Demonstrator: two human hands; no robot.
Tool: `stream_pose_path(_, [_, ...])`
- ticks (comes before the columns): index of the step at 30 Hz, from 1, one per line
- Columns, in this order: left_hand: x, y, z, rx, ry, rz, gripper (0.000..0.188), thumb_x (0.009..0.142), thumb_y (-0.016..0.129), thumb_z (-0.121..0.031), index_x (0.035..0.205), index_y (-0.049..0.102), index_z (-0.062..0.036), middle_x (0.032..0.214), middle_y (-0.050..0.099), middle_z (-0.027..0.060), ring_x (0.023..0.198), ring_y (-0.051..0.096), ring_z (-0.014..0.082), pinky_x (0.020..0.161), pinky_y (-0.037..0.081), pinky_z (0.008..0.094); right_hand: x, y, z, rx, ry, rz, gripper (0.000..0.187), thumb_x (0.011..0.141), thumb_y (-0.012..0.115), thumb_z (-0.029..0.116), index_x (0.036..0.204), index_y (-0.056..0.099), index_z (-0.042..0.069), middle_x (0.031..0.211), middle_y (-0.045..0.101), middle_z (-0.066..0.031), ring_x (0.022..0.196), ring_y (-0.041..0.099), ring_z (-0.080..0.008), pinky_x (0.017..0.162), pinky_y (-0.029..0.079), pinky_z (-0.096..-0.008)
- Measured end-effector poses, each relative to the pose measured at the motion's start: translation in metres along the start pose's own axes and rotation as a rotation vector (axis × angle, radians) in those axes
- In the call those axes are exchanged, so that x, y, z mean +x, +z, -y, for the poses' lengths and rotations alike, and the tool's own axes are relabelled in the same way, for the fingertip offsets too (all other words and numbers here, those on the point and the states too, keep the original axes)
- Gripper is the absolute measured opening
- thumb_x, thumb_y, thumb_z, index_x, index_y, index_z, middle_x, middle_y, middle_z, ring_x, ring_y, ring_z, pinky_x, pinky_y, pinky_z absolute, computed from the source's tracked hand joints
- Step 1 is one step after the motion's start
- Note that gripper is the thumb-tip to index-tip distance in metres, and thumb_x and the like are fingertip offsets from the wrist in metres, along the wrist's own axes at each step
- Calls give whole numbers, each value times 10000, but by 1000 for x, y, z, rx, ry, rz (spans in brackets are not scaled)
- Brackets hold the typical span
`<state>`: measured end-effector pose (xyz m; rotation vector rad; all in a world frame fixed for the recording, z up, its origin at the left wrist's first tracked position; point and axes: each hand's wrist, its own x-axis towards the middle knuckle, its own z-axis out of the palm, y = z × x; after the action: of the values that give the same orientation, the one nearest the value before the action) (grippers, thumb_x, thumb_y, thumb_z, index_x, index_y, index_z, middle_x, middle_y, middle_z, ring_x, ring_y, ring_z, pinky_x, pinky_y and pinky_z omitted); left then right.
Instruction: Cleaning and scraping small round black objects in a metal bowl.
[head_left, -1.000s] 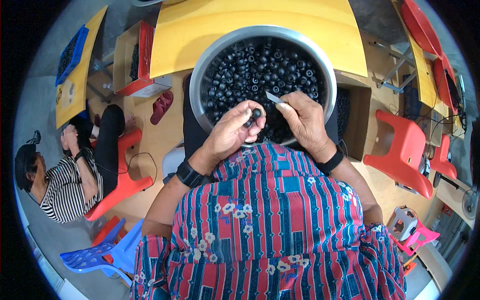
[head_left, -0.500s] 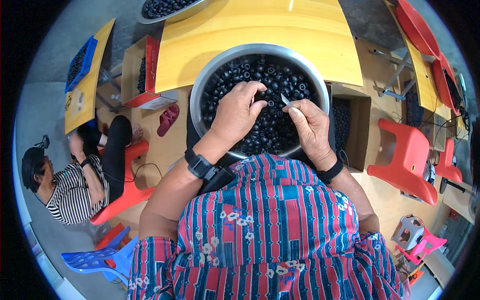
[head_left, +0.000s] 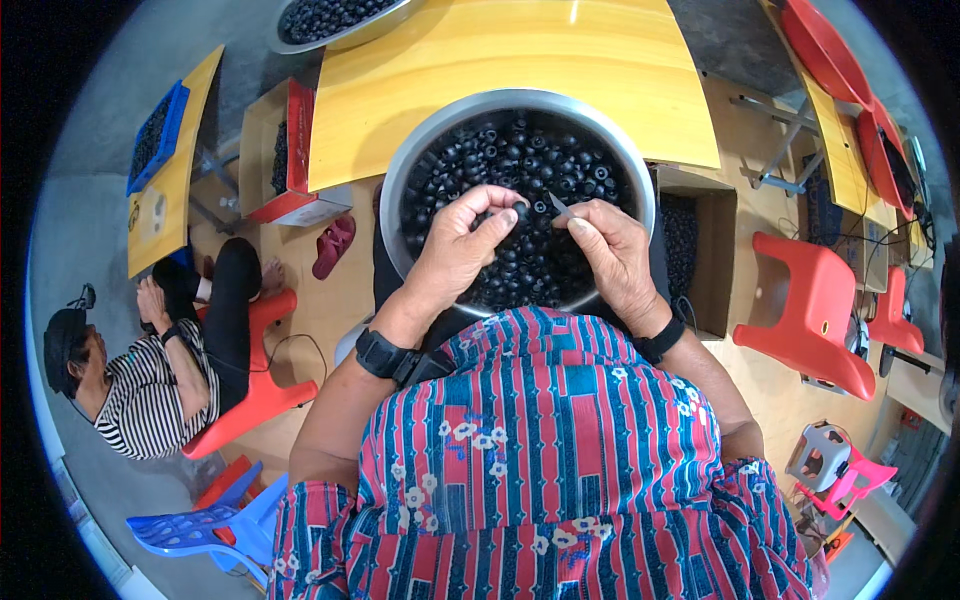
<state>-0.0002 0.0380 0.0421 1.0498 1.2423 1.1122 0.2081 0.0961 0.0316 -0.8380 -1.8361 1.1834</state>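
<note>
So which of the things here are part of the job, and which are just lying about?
Seemingly part of the job:
- metal bowl on the lap
- black pieces filling it
- round black piece in the left hand
- small blade in the right hand

Apparently just about:
- maroon slipper
- large red stool
- blue plastic chair

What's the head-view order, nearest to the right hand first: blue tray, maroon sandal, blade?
1. Blade, pinched in the right hand.
2. Maroon sandal, left, on the floor.
3. Blue tray, farther left, on a yellow table.
</note>
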Motion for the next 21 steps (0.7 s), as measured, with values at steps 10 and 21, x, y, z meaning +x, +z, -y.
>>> stream_pose_path(10, [-19, 1, 14, -526, -209, 204, 261, 985, 595, -183, 1202, 546, -45, 816, 447, -63, 647, 354, 19, 538, 295, 169, 2, 6, 13, 29, 24, 230, 327, 833, 718, 76, 1149, 655, 18, 1014, 684, -117, 934, 653, -199, 850, 496, -300])
stream_pose_path(21, [-21, 6, 28, -596, -247, 262, 244, 996, 581, -218, 1158, 591, -35, 797, 437, -74, 626, 334, 8, 532, 301, 164, 3, 11, 6, -68, -36, 225, 251, 801, 745, 82, 1043, 694, 36, 908, 686, -116, 837, 669, -244, 758, 518, -317])
